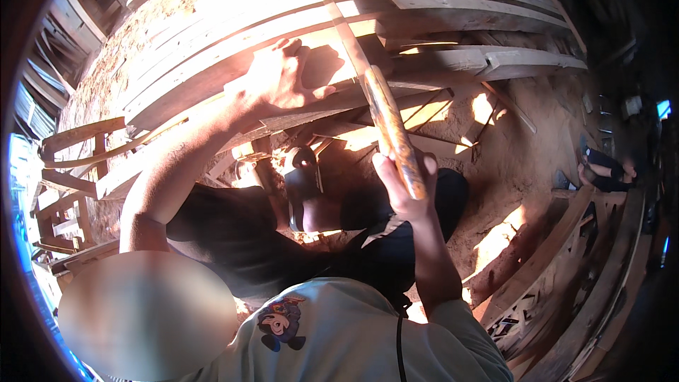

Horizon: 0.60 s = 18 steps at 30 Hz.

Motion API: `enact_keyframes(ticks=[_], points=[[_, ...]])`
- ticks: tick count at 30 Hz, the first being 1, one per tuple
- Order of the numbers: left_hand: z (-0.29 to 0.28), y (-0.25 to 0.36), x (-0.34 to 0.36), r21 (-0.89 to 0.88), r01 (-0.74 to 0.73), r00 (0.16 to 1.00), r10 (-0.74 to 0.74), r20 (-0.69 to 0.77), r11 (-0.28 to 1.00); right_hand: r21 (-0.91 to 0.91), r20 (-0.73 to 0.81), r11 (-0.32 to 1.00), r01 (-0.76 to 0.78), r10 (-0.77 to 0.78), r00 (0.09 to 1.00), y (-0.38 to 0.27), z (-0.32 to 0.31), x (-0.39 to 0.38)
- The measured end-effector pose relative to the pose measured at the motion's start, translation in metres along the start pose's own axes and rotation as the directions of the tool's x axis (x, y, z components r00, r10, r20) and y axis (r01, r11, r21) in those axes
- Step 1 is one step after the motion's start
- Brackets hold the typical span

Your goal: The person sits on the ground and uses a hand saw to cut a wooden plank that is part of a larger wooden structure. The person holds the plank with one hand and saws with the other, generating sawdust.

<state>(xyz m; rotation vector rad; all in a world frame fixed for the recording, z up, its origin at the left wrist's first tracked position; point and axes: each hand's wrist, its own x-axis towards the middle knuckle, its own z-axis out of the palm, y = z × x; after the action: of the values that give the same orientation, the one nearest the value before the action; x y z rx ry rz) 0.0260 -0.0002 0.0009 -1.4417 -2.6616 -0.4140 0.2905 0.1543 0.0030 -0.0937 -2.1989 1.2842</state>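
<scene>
My right hand point(404, 182) is closed around the mottled brown wooden handle point(391, 131) of a saw. Its long, narrow blade point(338, 20) points away from me and passes over the pale wooden beams point(205, 56); the teeth cannot be made out. My left hand point(277, 79) lies on the nearest beam, left of the blade, with its thumb stretched out toward the handle and the other fingers reaching across the wood. Strong sunlight washes out much of the beam around it, so I cannot tell whether the blade touches the wood.
Beyond my left hand, several long beams lie side by side. A rough wooden frame point(78, 170) stands at the left. Wood offcuts lie on the brown earth floor point(520, 145) past my knees. More timbers point(566, 240) are stacked at the right, with another person point(607, 166) farther off.
</scene>
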Motion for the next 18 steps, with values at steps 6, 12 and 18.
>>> enact_keyframes(ticks=[6, 12, 18], points=[[-0.009, 0.016, 0.005, 0.06, 0.131, 0.981, -0.138, 0.133, 0.99, 0.03, 0.033, 0.985, -0.167, 0.166, 0.986, 0.017, -0.018, 0.001], [-0.008, 0.002, -0.002, 0.091, 0.105, 0.993, -0.11, 0.045, 0.99, 0.446, 0.102, 0.658, -0.606, 0.636, 0.765, 0.02, -0.099, -0.105], [0.016, -0.022, 0.006, 0.196, -0.046, 0.987, 0.076, -0.144, 0.98, 0.276, 0.084, 0.764, -0.584, 0.586, 0.806, -0.022, -0.196, -0.209]])
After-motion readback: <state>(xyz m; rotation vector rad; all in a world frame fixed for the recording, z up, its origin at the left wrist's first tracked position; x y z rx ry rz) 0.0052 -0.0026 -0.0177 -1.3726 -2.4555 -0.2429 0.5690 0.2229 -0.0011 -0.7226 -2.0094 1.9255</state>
